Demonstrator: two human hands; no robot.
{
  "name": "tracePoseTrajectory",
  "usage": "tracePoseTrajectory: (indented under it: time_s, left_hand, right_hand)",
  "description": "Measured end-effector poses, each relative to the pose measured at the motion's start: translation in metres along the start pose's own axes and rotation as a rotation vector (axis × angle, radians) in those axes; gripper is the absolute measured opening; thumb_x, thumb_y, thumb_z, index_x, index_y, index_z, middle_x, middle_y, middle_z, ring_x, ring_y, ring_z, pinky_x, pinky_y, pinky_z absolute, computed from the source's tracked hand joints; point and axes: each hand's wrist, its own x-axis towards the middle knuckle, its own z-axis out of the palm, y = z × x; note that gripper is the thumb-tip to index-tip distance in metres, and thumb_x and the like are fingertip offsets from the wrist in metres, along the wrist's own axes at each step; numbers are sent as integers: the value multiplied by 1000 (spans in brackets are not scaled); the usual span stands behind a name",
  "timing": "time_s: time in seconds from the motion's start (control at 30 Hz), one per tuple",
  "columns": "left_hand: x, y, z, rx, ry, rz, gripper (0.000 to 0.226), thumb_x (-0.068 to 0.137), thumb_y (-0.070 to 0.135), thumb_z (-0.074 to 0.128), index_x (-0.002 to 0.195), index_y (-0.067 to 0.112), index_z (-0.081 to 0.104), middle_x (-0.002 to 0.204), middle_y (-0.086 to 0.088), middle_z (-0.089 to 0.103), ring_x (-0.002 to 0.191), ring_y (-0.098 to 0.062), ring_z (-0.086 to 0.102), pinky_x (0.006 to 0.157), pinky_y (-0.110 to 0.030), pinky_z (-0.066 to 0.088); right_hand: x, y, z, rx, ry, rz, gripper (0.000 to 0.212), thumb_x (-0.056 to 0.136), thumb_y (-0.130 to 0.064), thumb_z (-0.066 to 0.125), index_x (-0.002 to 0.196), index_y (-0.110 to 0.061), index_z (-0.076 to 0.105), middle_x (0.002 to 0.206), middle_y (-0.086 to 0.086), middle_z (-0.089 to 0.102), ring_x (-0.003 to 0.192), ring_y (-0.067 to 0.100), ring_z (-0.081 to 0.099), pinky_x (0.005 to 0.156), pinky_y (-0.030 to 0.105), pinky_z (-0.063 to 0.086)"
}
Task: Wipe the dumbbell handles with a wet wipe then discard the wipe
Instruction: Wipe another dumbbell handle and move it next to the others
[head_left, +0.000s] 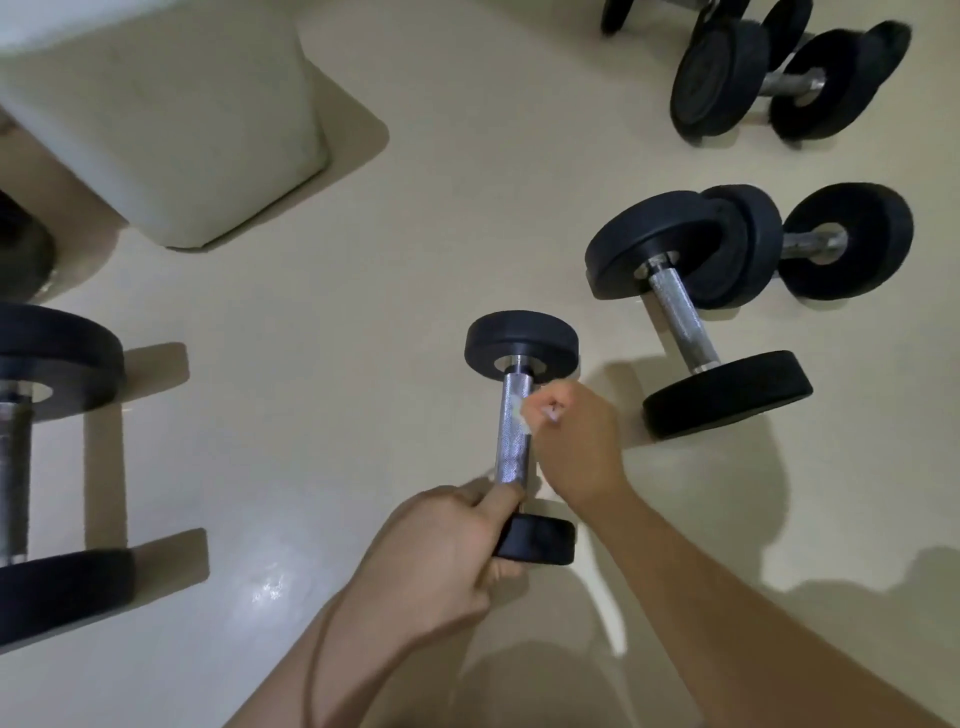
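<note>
My left hand (441, 551) grips the dumbbell (517, 436) at its near end; my right hand (576, 441) pinches the wipe (519, 413) against its handle.

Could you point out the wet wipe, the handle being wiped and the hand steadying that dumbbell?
Wet wipe (518, 410): head view, on the white wad pressed against the handle.
Handle (511, 449): head view, on the bare knurled metal below the wipe.
Left hand (441, 551): head view, on the back of the hand.
</note>
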Motion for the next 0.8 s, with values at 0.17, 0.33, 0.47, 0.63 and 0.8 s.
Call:
tracePoseTrajectory:
  time_s: [0.17,0.33,0.47,0.63,0.8]
  left_hand:
    - [-1,2,-3,-94,81,25,43,80,48,63,116,28,51,89,8,60,78,-20,58,60,-27,38]
    - [0,7,24,-543,128,-70,39,77,47,57,115,38,55,111,23,56,99,3,52,82,-8,38]
    - [-2,5,37,-527,219,-115,35,76,51,59,109,40,59,104,26,55,103,4,45,84,-6,33]
    - [3,5,38,-420,265,-87,30,71,55,62,91,35,50,87,19,55,81,0,45,70,-10,35]
    - [5,20,37,-314,280,5,21,80,47,58,93,32,55,89,15,59,84,-6,48,72,-13,36]
  right_hand:
    - [5,1,-2,-110,-68,-46,12,83,-12,58,75,-16,66,79,-1,62,71,15,56,62,22,38]
    - [-11,14,-12,-2,27,-94,18,81,-11,65,66,-22,62,66,-6,52,62,13,49,59,26,38]
    - [1,16,-19,-119,-57,-114,19,81,-12,63,63,-19,62,69,-1,56,61,14,50,56,25,38]
    - [10,13,-17,-115,19,-28,25,81,-13,59,59,-25,58,66,1,58,60,16,51,56,27,38]
    - [4,14,-26,-128,-52,-45,15,82,-15,61,70,-13,69,66,3,65,61,19,59,58,32,49]
